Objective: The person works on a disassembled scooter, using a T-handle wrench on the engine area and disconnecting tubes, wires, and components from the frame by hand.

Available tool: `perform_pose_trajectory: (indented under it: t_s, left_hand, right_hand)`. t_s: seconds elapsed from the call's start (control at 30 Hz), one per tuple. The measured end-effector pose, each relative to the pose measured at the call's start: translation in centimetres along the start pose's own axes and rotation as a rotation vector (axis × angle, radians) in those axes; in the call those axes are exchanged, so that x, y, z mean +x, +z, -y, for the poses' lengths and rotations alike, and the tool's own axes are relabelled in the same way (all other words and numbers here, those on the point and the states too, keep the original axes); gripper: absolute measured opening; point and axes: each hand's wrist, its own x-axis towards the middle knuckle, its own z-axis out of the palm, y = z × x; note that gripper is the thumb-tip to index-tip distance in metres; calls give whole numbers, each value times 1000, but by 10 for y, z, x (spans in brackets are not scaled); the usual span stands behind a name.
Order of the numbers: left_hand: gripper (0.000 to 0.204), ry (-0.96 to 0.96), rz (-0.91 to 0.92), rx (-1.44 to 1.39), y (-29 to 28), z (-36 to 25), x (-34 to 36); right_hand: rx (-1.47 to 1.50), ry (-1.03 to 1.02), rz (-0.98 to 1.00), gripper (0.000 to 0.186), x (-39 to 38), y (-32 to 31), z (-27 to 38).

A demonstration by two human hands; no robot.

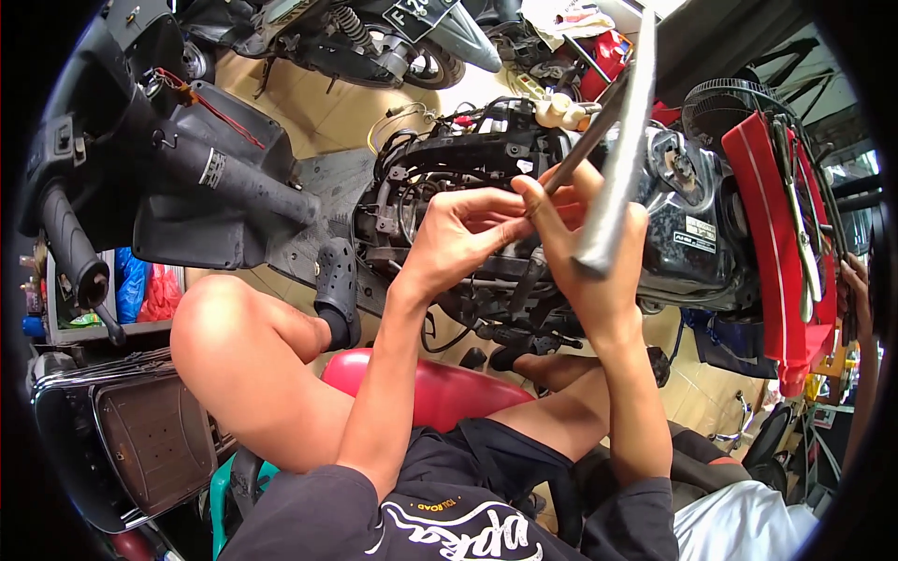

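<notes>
Head view: right fingers (545,213) clasp dark shaft (591,142), glossy silver bar (623,168) alongside — left fingers' (479,205) hold unclear.

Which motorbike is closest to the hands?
The near motorbike, its black frame showing behind the left hand and right hand. The far motorbike, with a plate and grey panel, stands beyond it.

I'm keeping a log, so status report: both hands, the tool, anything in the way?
Right hand gripping dark rod over scooter. Left hand fingertips close against right hand; hold unclear. Silver bar blocks view of part of right hand.
</notes>
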Motion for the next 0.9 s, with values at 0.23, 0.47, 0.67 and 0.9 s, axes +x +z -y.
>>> perform_pose_trajectory:
  t_s: [0.23, 0.47, 0.67, 0.9]
  left_hand:
    - [45, -209, 227, 221, -25, 6, 14]
    - [39, -158, 73, 258, -38, 28, -13]
    - [35, -66, -26, 319, -3, 55, -20]
    - [40, 3, -76, 400, -6, 54, -27]
  right_hand:
    - [-47, 14, 20, 19, 12, -13, 1]
    - [-137, -48, -201, 28, 50, -55, 53]
    - [-128, 119, -91, 30, 49, -163, 107]
    - [-653, 179, -239, 30, 27, -249, 98]
